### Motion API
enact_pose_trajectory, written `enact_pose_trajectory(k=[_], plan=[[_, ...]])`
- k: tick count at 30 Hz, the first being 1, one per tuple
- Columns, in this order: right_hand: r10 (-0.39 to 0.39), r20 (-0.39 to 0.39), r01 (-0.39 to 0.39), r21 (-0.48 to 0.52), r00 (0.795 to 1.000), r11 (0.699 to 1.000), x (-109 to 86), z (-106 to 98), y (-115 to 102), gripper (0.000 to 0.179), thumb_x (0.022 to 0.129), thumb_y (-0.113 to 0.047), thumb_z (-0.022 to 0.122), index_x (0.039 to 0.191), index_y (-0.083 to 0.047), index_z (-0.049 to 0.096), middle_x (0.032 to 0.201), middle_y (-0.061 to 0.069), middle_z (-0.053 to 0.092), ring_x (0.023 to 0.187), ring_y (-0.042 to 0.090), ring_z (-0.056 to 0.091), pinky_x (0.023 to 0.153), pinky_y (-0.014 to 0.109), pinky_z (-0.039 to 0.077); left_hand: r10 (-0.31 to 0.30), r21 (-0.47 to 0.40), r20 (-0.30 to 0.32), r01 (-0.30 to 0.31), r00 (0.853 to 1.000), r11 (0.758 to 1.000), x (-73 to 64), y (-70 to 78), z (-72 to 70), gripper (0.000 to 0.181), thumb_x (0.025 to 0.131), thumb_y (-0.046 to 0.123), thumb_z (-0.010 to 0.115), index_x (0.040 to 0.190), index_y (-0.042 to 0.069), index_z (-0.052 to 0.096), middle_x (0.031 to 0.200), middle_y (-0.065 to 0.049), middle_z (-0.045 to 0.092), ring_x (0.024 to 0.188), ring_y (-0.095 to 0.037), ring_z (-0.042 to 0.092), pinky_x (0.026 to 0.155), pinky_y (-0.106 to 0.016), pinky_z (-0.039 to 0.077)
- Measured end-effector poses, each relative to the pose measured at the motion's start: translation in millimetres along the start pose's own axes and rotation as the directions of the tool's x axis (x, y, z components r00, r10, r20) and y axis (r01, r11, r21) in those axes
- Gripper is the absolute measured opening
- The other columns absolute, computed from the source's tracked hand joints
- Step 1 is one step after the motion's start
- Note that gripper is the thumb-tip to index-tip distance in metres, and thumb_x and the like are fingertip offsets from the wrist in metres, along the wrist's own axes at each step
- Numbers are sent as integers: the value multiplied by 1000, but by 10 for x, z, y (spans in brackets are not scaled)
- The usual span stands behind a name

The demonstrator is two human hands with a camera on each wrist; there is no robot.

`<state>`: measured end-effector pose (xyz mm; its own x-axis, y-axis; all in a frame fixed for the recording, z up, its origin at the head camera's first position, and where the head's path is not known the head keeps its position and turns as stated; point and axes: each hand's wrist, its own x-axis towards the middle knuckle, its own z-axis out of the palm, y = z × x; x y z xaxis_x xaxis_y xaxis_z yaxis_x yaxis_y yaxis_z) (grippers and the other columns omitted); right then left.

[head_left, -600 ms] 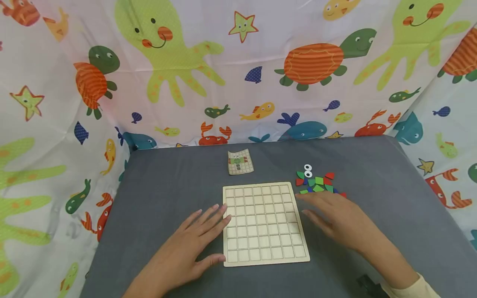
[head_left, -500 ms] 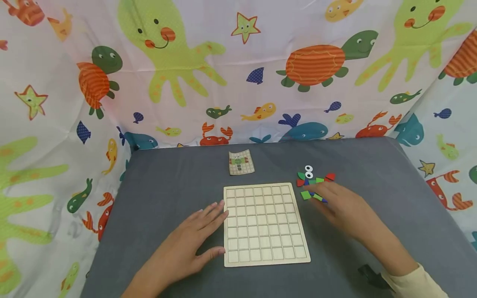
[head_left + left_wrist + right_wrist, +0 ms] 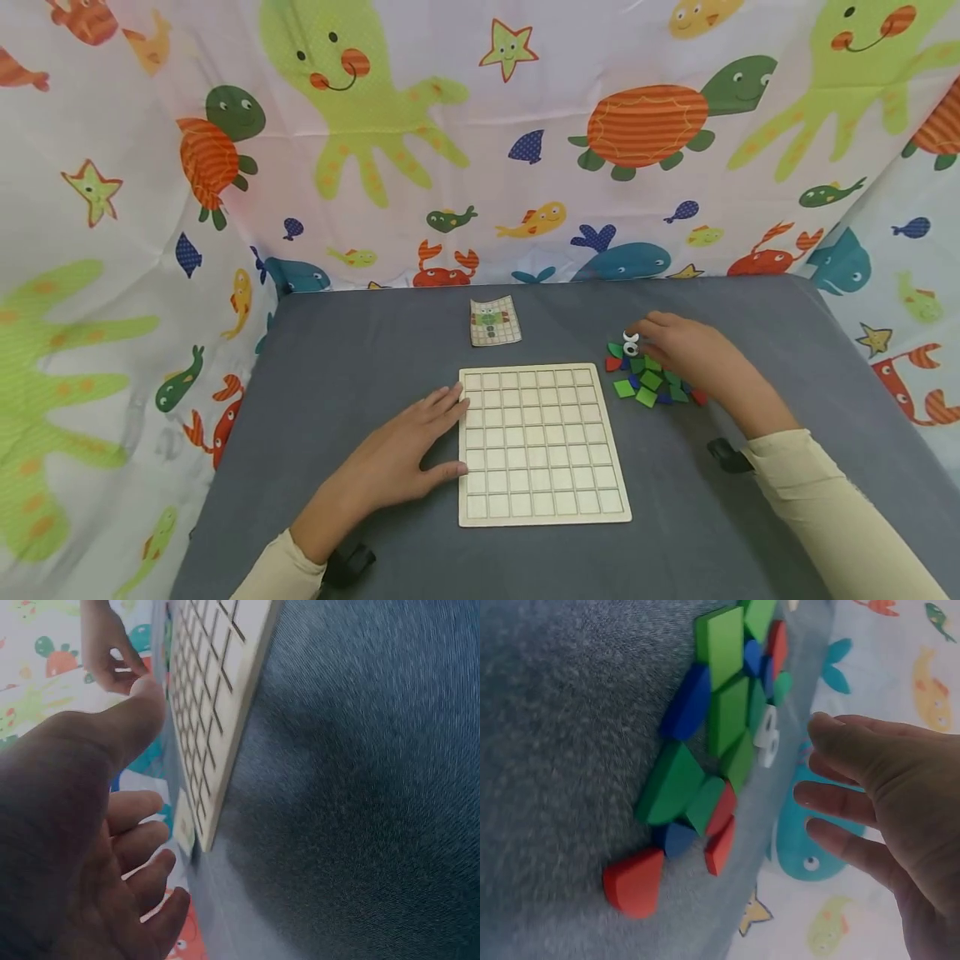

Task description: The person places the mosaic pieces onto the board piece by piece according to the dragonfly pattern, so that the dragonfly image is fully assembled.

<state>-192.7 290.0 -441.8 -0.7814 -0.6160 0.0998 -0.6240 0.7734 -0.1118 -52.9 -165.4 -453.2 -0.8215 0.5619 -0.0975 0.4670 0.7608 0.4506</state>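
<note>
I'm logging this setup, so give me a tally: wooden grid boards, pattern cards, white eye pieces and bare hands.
Wooden grid board: 1
Pattern card: 1
White eye pieces: 2
Hands, left hand and right hand: 2
Total: 6

Desk (image 3: 360,350): grey, fine-grained surface, filling middle and lower part of head view. On it, lying flat at lower centre: pale square-gridded board (image 3: 543,446). Just above board's top edge, apart from it: small printed card (image 3: 495,325), grid with green figure. Right of board's upper right corner: loose cluster of coloured pieces (image 3: 650,381), light green, dark green, blue, red; several touching. Two white eye pieces (image 3: 631,349) at cluster's top. Right wrist view: rounded red piece (image 3: 634,883) at lower left, lying slightly apart.
</note>
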Motion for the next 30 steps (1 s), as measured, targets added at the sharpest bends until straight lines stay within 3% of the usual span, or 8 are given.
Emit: enact_pose_trajectory(k=[11, 15, 24, 30], plan=[[83, 149, -85, 10, 985, 996, 78, 148, 92, 28, 99, -11, 77, 126, -6, 73, 108, 7, 65, 89, 21, 69, 78, 47, 62, 28, -13, 54, -28, 998, 1000, 150, -71, 126, 110, 90, 63, 77, 170, 10, 22, 178, -6, 15, 164, -29, 13, 127, -56, 26], [93, 152, -97, 22, 984, 995, 71, 173, 105, 25, 99, -12, 77, 124, -9, 74, 108, 6, 64, 88, 20, 70, 77, 47, 62, 37, -2, 71, -37, 997, 999, 158, -94, 151, 116, 87, 63, 80, 169, 7, 21, 178, -9, 13, 164, -31, 12, 129, -55, 21], [36, 129, -40, 28, 991, 999, 143, 217, 143, 22, 98, -12, 78, 120, -11, 77, 103, 4, 66, 88, 19, 69, 78, 45, 62, 16, 1, 96, -16, 995, 1000, 145, -146, 174, 122, 84, 64, 82, 170, 7, 17, 178, -8, 8, 164, -33, 8, 129, -57, 17], [50, 166, -61, 59, 985, 996, 178, 188, 166, 24, 98, -13, 78, 121, -7, 77, 104, 3, 66, 92, 21, 70, 84, 48, 61, 7, -9, 99, -6, 995, 1000, 137, -138, 185, 123, 84, 64, 82, 170, 7, 15, 178, -9, 7, 164, -35, 7, 129, -59, 17]])
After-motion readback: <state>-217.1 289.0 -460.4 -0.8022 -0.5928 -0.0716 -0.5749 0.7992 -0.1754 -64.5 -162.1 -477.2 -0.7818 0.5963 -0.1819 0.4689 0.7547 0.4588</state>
